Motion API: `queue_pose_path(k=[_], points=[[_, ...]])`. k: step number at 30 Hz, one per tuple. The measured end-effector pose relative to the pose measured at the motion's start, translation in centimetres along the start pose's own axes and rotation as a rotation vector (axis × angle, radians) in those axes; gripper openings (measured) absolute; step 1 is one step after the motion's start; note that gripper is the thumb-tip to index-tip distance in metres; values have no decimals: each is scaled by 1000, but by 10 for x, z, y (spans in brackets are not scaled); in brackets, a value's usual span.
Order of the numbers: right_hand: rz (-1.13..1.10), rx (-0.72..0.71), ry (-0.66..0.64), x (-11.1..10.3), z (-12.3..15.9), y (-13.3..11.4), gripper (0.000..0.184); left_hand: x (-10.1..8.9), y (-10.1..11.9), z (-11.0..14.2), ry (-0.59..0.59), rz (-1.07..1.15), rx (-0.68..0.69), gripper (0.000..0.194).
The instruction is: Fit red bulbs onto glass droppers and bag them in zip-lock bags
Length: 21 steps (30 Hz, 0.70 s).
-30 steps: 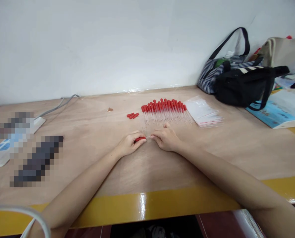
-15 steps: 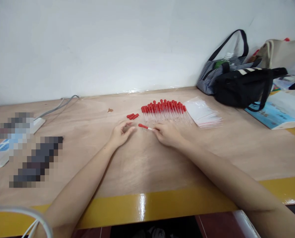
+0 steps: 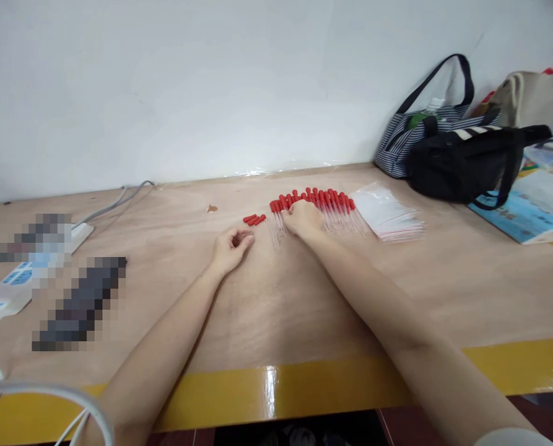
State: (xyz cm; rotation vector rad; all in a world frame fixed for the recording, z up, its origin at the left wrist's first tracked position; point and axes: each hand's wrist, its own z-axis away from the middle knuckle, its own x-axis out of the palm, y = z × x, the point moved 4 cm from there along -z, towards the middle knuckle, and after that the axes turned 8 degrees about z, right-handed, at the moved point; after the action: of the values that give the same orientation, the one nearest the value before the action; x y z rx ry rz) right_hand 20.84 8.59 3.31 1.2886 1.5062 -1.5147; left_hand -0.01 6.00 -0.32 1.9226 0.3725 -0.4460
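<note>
Glass droppers with red rubber bulbs (image 3: 334,201) lie side by side in a row on the table, bulbs toward the wall. Over the left part of this row is my right hand (image 3: 304,218), its fingers closed on a dropper that they mostly hide. My left hand (image 3: 230,249) rests on the table to the left, fingers loosely curled with a small gap to the thumb and nothing visible between them. Just beyond its fingertips lie several loose red rubber bulbs (image 3: 254,220). Thin clear glass tubes (image 3: 275,234) lie between the two hands.
Right of the droppers lies a stack of clear zip bags (image 3: 390,214). A striped bag (image 3: 394,145) and a black bag (image 3: 462,164) stand by the wall, near a blue packet (image 3: 522,217). At left are a power strip (image 3: 13,291), a blurred dark object (image 3: 81,303) and white cables (image 3: 48,389).
My right hand has moved up and away from me, taking the dropper from beside my left hand to the row. My left hand's thumb has come closer to its fingers.
</note>
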Motion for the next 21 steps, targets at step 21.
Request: queue_pose_path(k=[21], points=[[56, -123, -200, 10, 40, -15, 35, 29, 10, -47, 56, -369, 286, 25]])
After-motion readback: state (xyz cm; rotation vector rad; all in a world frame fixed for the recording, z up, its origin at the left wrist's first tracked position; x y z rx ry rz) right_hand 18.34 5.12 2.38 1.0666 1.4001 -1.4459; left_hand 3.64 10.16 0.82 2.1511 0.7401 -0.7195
